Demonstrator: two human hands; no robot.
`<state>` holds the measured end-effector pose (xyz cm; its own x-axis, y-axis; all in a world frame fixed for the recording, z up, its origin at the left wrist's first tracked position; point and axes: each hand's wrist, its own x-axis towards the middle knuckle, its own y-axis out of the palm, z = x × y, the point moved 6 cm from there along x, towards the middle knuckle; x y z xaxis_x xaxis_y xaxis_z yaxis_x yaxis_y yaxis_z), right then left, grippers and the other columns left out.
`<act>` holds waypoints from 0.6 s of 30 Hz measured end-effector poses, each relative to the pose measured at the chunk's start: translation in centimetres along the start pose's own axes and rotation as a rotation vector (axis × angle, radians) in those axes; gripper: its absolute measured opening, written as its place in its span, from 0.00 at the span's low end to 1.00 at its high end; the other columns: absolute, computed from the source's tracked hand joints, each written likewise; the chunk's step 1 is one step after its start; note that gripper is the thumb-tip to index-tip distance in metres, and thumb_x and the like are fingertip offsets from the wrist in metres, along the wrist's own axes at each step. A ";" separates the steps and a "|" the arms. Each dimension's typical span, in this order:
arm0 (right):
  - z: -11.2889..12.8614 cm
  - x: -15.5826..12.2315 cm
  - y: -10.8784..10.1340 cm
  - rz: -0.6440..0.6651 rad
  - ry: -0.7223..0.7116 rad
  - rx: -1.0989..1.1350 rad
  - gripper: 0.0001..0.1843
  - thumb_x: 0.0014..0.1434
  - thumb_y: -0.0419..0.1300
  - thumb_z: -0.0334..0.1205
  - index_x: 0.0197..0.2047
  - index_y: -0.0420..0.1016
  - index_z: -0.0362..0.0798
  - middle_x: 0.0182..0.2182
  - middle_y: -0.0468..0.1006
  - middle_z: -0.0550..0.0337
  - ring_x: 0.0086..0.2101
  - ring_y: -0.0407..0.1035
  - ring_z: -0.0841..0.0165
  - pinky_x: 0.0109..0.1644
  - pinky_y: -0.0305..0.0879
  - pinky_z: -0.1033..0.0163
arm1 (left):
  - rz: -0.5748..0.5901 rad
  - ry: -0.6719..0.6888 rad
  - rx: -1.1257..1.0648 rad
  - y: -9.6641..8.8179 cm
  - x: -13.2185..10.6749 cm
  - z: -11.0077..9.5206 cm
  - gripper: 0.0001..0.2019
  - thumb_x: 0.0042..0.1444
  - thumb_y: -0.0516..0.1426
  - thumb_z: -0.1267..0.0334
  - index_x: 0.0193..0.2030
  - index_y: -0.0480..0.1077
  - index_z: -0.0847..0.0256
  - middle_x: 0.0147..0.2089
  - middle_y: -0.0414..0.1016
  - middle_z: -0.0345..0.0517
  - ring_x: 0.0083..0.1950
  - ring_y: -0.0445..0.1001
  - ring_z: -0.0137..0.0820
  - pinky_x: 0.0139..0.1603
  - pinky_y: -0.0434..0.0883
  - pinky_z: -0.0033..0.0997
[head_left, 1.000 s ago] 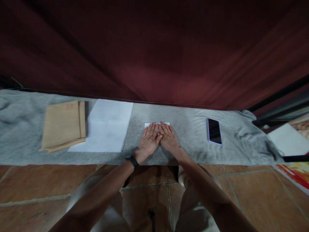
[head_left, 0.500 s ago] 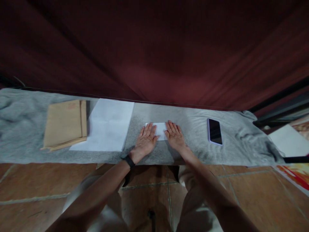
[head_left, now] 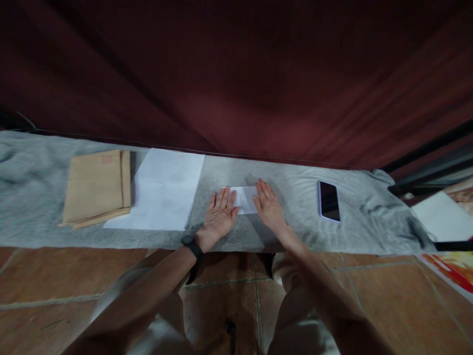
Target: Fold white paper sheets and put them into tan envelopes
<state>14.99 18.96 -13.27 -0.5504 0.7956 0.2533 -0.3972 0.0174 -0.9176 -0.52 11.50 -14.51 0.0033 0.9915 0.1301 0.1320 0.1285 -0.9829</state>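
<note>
A small folded white paper (head_left: pixel 245 198) lies on the grey cloth (head_left: pixel 295 217) in front of me. My left hand (head_left: pixel 219 217) lies flat on its left end, fingers stretched out. My right hand (head_left: pixel 269 204) presses flat on its right end, fingers also spread. The middle of the paper shows between the two hands. A black band sits on my left wrist.
Left of the hands lie a large white sheet (head_left: pixel 162 190) and a stack of brown envelopes (head_left: pixel 96 188). A dark phone (head_left: pixel 328 200) rests on the cloth to the right. A dark red curtain (head_left: pixel 236 79) hangs behind. Tiled floor lies below; papers at far right.
My two hands, touching side by side over the paper a second ago, have slid apart to its left and right ends, uncovering its middle.
</note>
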 end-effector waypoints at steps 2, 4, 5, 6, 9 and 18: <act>2.0 0.0 0.8 0.051 -0.080 0.057 0.30 0.75 0.41 0.45 0.75 0.55 0.45 0.74 0.55 0.51 0.73 0.48 0.61 0.75 0.50 0.46 | -0.024 0.007 -0.025 -0.1 -0.1 0.0 0.30 0.71 0.44 0.55 0.75 0.56 0.67 0.78 0.49 0.61 0.80 0.46 0.47 0.78 0.46 0.58; 3.6 -0.2 1.7 0.118 -0.141 0.078 0.30 0.75 0.42 0.45 0.75 0.55 0.45 0.74 0.55 0.53 0.73 0.49 0.62 0.76 0.49 0.48 | -0.035 0.022 -0.062 0.0 -0.1 0.0 0.30 0.70 0.43 0.57 0.75 0.56 0.67 0.78 0.50 0.61 0.80 0.45 0.46 0.78 0.45 0.58; 4.2 -0.4 2.2 0.147 -0.158 0.075 0.30 0.75 0.42 0.46 0.75 0.55 0.45 0.74 0.55 0.53 0.72 0.49 0.63 0.76 0.48 0.49 | -0.036 0.028 -0.082 0.0 -0.1 0.0 0.30 0.69 0.43 0.58 0.75 0.56 0.68 0.78 0.50 0.62 0.80 0.44 0.46 0.78 0.44 0.58; 4.6 -0.5 2.5 0.169 -0.164 0.065 0.30 0.75 0.42 0.46 0.75 0.54 0.44 0.74 0.55 0.53 0.72 0.49 0.63 0.76 0.47 0.50 | -0.036 0.031 -0.101 0.0 -0.1 0.0 0.30 0.69 0.44 0.59 0.75 0.56 0.68 0.78 0.50 0.61 0.80 0.44 0.45 0.78 0.43 0.57; 4.7 -0.8 3.0 0.182 -0.146 0.012 0.30 0.76 0.41 0.46 0.76 0.54 0.43 0.74 0.54 0.54 0.72 0.49 0.64 0.77 0.44 0.51 | -0.037 0.028 -0.132 -0.1 -0.2 0.0 0.30 0.68 0.44 0.59 0.74 0.56 0.68 0.78 0.51 0.61 0.80 0.44 0.46 0.79 0.41 0.56; 3.2 -0.9 2.8 0.138 -0.085 -0.122 0.28 0.76 0.42 0.42 0.75 0.55 0.48 0.74 0.53 0.56 0.73 0.48 0.63 0.76 0.44 0.50 | 0.005 0.000 -0.111 -0.9 -0.3 -0.5 0.30 0.71 0.40 0.56 0.74 0.56 0.68 0.77 0.52 0.59 0.79 0.46 0.47 0.79 0.40 0.56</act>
<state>12.09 16.34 -15.08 -0.6556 0.7416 0.1425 -0.2247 -0.0114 -0.9744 -0.14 11.09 -13.60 0.0044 0.9922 0.1248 0.2410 0.1200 -0.9631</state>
